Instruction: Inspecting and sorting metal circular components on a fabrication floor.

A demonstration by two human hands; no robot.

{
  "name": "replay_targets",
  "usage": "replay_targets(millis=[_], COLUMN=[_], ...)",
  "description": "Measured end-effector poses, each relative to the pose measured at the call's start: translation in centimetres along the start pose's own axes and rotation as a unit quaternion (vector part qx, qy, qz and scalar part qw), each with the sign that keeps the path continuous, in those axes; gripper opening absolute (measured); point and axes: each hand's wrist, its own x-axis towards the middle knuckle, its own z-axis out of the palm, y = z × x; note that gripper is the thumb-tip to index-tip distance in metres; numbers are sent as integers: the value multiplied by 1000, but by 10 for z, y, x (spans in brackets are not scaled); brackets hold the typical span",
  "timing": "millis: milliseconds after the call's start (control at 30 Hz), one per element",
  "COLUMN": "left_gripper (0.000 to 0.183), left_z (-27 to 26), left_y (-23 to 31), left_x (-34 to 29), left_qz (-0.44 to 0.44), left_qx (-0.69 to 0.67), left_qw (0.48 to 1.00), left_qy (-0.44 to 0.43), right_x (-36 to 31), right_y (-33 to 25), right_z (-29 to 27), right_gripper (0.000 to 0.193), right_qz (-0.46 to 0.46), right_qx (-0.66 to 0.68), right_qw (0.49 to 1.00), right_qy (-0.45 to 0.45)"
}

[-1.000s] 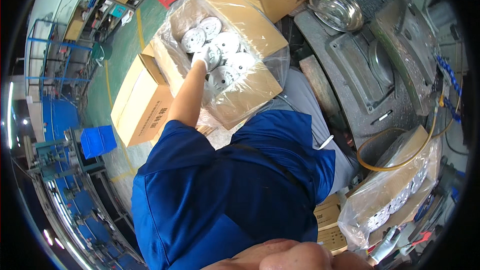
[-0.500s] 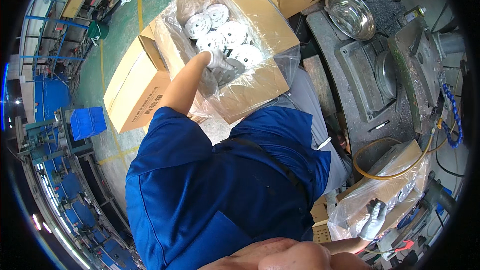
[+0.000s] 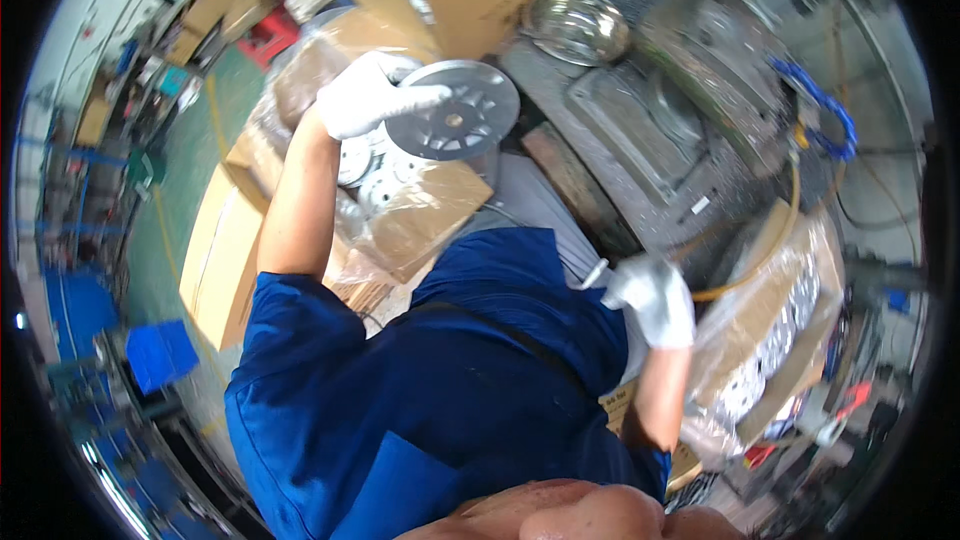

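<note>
My left hand, in a white glove, grips the rim of a grey metal disc. The thumb lies across its spoked face, and the disc is raised above an open carton lined with clear plastic. More pale discs lie inside that carton, partly hidden behind the held one. My right hand, also gloved, hangs by the workbench's near edge, blurred, its fingers loosely bent and no part visible in them. Close to its fingertips a small white stick shows against the grey cloth.
A machine fixture and a shiny metal bowl sit on the workbench at right. Below it stands another plastic-lined carton holding discs, with a yellow hose running over it. A closed carton and blue bin stand left.
My left hand has come up out of the carton with a disc. My right hand has moved from the lower right carton up and leftward. The whole view has shifted.
</note>
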Motion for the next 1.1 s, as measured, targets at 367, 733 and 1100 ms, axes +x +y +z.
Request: replay_targets(millis=[367,733,1100], left_gripper=[31,49,78], left_z=[110,131,173], left_y=[86,112,113], left_x=[48,7,51], left_qz=[177,566,163], left_qx=[5,277,76], left_qw=[956,760,978], left_qy=[-234,-161,-109], right_x=[40,42,49], right_y=[11,0,-30], right_z=[9,6,3], right_gripper=[94,48,48], right_qz=[117,-78,-138], right_qx=[231,197,-55], right_qw=[965,976,974], right_qy=[39,56,172])
